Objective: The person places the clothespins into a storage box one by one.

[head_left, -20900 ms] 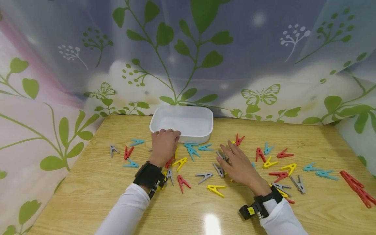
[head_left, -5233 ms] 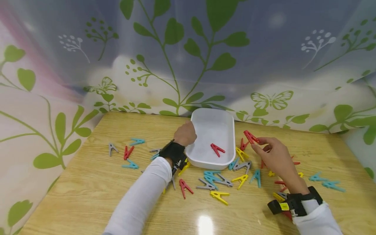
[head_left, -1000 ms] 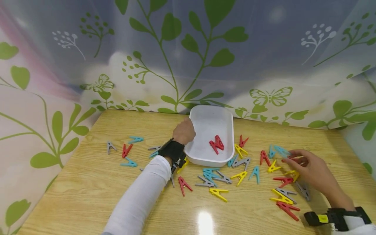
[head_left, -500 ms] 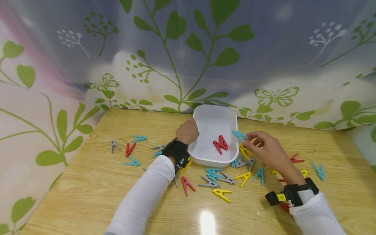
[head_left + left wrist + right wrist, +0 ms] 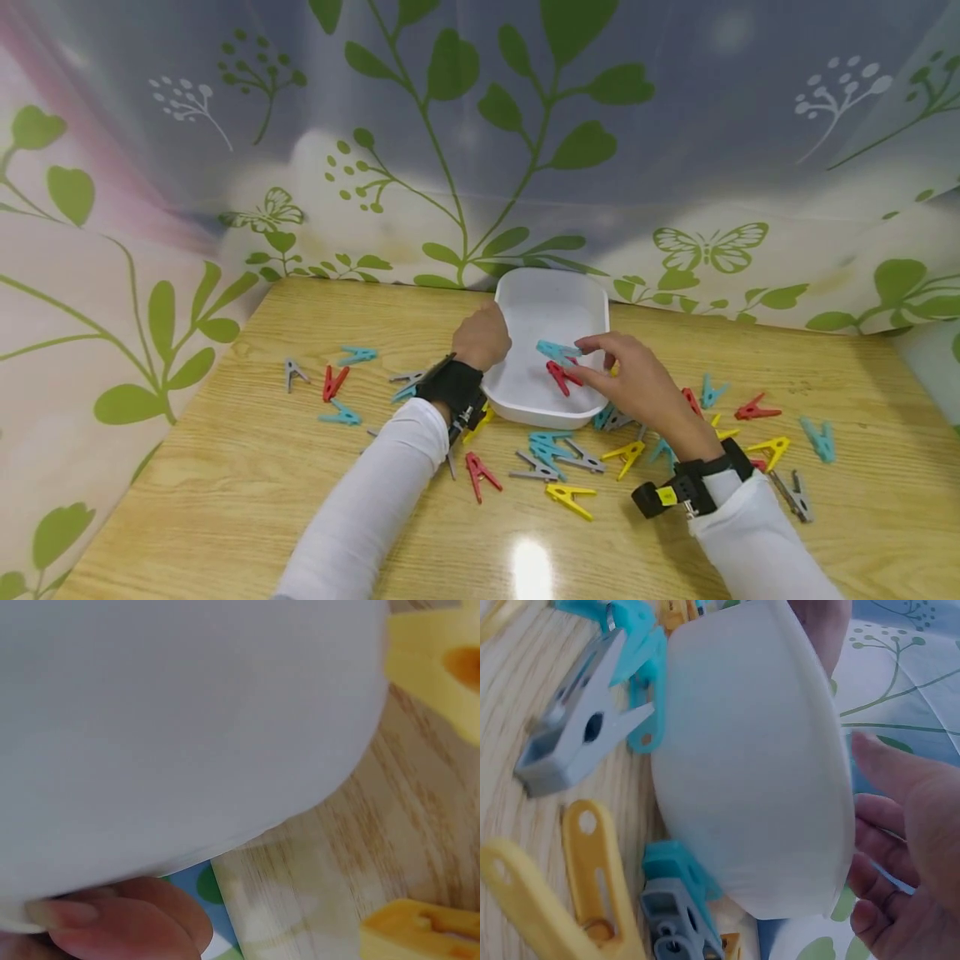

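In the head view, my right hand (image 5: 633, 383) reaches over the right rim of a white plastic tray (image 5: 525, 308). Thumb and forefinger pinch the end of a light blue clothespin (image 5: 555, 349), just above red clothespins (image 5: 558, 379) in the tray. The right wrist view shows that hand (image 5: 922, 817) beyond the tray wall (image 5: 757, 765), which hides the blue clothespin. My left hand (image 5: 482, 337) grips the tray's left rim. From the left wrist, its curled fingers (image 5: 127, 922) show at the underside of the tray edge (image 5: 187, 750).
Several clothespins lie scattered on the wooden table (image 5: 225, 483): yellow (image 5: 572, 497), red (image 5: 481, 475), grey (image 5: 294, 373) and blue (image 5: 817, 439). Some crowd the tray's front right corner. A patterned curtain (image 5: 375, 167) hangs behind the tray.
My right hand has carried the blue clothespin from the right side of the table leftward over the tray. Red clothespins joined the tray earlier, after it was turned and shifted right. The left hand keeps its grip.
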A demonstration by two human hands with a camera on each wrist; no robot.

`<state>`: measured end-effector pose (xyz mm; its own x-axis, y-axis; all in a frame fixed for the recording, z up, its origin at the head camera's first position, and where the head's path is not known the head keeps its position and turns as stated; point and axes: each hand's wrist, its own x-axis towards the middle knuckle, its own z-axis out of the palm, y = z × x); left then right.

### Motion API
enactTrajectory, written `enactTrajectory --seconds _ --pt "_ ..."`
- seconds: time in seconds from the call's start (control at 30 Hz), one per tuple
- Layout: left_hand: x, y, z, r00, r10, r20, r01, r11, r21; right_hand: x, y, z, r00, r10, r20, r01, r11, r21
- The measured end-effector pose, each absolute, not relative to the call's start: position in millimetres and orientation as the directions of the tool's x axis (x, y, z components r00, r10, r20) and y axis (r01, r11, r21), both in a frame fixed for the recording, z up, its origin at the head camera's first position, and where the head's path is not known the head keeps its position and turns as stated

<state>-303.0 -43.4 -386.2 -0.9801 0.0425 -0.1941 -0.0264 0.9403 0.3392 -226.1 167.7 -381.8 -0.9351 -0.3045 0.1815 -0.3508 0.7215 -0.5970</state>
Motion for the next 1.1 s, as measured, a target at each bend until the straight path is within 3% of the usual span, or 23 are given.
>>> enactTrajectory --seconds 0.53,0.73,1.1 --pt "-299.6 -42.9 -385.6 -0.981 0.075 -0.177 0.006 0.933 0.359 -212.2 197.5 -383.5 -0.947 -0.236 0.216 -0.32 0.73 -0.604" --pt "-299.5 -43.3 -385.6 -0.983 0.071 -0.172 0.005 0.935 0.355 -203.4 232.8 -386.5 -0.966 -0.144 0.213 -0.245 0.769 -0.591" --pt "-300.2 -42.8 -384.5 -0.981 0.063 -0.183 -0.005 0.938 0.346 -196.8 328.9 -425.6 -0.975 0.089 0.201 -0.029 0.854 -0.519"
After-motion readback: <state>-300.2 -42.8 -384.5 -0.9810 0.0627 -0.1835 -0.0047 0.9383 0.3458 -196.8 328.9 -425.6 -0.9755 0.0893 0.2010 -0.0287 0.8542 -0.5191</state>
